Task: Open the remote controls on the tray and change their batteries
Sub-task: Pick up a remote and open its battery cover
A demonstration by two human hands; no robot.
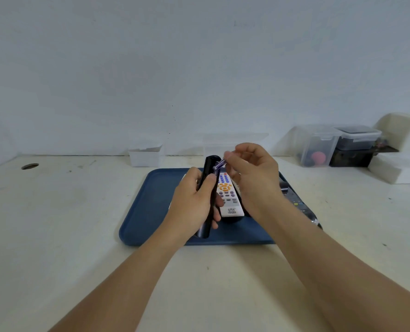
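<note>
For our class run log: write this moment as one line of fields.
left hand: grips black remote | right hand: pinches battery at remote's top | white remote: on blue tray

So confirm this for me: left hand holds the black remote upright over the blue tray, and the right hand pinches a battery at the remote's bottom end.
One detail is wrong. In the head view the right hand pinches the battery at the black remote's top end, not the bottom. The left hand does hold that remote roughly upright over the blue tray.
</note>
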